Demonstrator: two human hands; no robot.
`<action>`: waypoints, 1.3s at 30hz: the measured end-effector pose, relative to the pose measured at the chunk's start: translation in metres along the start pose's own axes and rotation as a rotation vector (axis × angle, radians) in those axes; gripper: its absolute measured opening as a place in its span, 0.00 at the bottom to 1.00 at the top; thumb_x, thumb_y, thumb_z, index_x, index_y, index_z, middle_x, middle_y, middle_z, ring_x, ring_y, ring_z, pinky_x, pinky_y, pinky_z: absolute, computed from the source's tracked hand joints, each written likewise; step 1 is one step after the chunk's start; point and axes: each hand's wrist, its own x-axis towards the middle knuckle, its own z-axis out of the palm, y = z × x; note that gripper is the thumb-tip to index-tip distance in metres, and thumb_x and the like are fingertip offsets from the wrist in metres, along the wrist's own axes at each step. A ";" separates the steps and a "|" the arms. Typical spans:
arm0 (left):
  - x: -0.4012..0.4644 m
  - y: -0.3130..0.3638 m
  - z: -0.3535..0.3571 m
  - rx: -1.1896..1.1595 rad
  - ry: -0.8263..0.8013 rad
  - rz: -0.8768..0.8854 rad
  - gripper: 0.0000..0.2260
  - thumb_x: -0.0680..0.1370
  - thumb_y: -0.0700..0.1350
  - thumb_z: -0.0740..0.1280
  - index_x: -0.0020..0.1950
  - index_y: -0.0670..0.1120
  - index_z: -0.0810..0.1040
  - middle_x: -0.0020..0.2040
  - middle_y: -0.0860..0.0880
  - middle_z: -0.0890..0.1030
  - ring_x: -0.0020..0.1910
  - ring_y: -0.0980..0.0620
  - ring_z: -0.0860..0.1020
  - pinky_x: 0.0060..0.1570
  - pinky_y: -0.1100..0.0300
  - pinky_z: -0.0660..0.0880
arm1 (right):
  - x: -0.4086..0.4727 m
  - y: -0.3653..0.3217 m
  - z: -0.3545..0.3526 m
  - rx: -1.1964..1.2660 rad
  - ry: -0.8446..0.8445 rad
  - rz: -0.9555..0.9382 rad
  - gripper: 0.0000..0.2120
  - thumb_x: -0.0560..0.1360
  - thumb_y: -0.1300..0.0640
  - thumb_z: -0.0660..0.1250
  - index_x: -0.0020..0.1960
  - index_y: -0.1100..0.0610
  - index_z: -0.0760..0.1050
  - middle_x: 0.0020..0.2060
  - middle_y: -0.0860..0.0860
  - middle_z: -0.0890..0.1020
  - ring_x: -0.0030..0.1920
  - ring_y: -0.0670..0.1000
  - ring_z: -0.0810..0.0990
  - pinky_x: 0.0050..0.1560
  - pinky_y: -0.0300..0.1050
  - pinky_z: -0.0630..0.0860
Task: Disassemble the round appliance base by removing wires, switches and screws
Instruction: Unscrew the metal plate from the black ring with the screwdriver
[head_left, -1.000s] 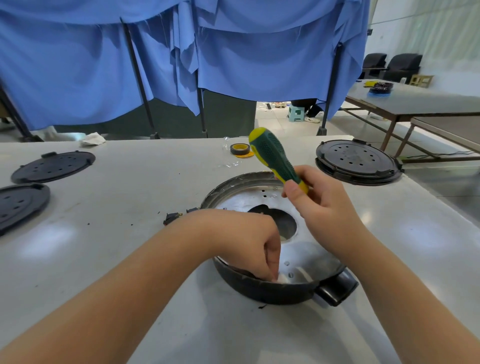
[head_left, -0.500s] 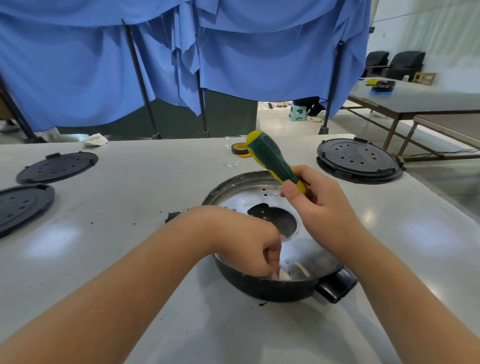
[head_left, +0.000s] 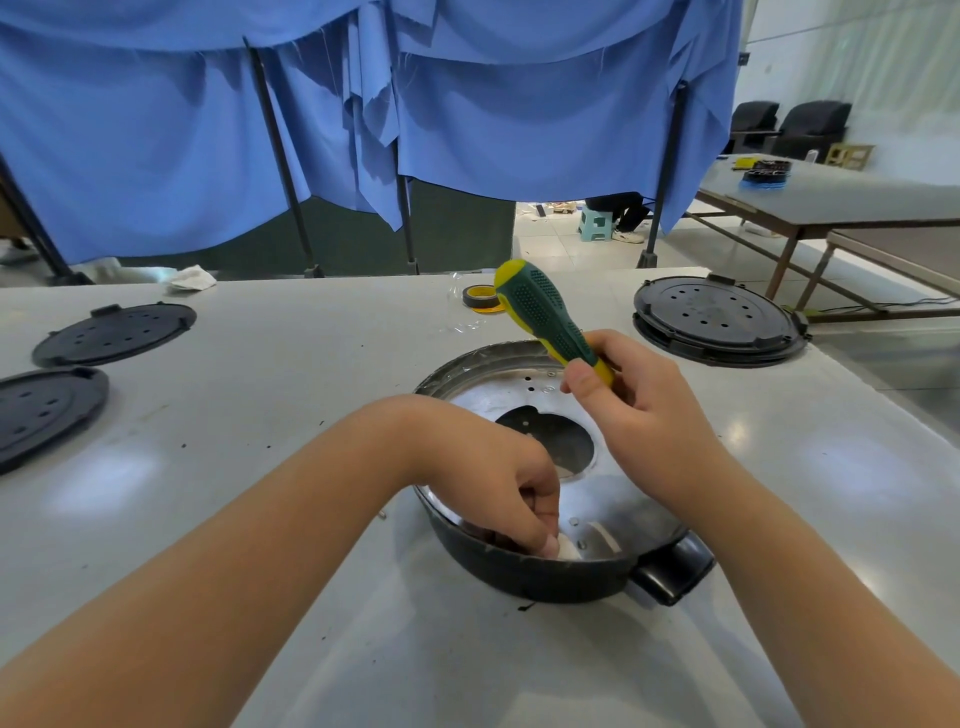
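The left hand has shifted slightly along the near rim of the round base.

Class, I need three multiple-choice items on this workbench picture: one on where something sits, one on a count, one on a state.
1. Where is the tape roll?
A. inside the base
B. on the table beyond the base
C. in the left hand

2. How many black perforated discs lie at the table's left?
A. two
B. four
C. none

3. What is the right hand doing?
A. resting flat
B. pressing a disc
C. gripping the screwdriver

Key: B, the roll lies past the base; A, one disc sits behind the other; C, fingers wrap the handle's lower end.
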 end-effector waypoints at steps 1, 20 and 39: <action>0.001 -0.001 0.000 -0.006 0.004 0.000 0.07 0.78 0.53 0.65 0.49 0.50 0.76 0.35 0.58 0.74 0.29 0.65 0.73 0.28 0.77 0.67 | 0.000 0.000 0.000 0.000 0.001 0.002 0.05 0.79 0.58 0.61 0.46 0.52 0.74 0.34 0.59 0.75 0.29 0.42 0.67 0.30 0.33 0.65; 0.007 0.006 -0.005 -0.062 -0.029 -0.042 0.08 0.74 0.52 0.69 0.39 0.49 0.78 0.36 0.51 0.81 0.37 0.54 0.79 0.46 0.57 0.78 | 0.001 0.001 -0.001 -0.007 0.012 0.007 0.05 0.79 0.58 0.62 0.46 0.53 0.74 0.35 0.60 0.76 0.28 0.41 0.67 0.30 0.33 0.65; -0.011 -0.024 0.021 -0.396 0.248 0.061 0.07 0.75 0.55 0.69 0.42 0.54 0.81 0.35 0.58 0.83 0.36 0.63 0.79 0.43 0.67 0.76 | -0.005 -0.025 -0.008 0.374 0.173 -0.130 0.08 0.78 0.58 0.59 0.53 0.60 0.73 0.39 0.51 0.80 0.31 0.50 0.77 0.35 0.40 0.76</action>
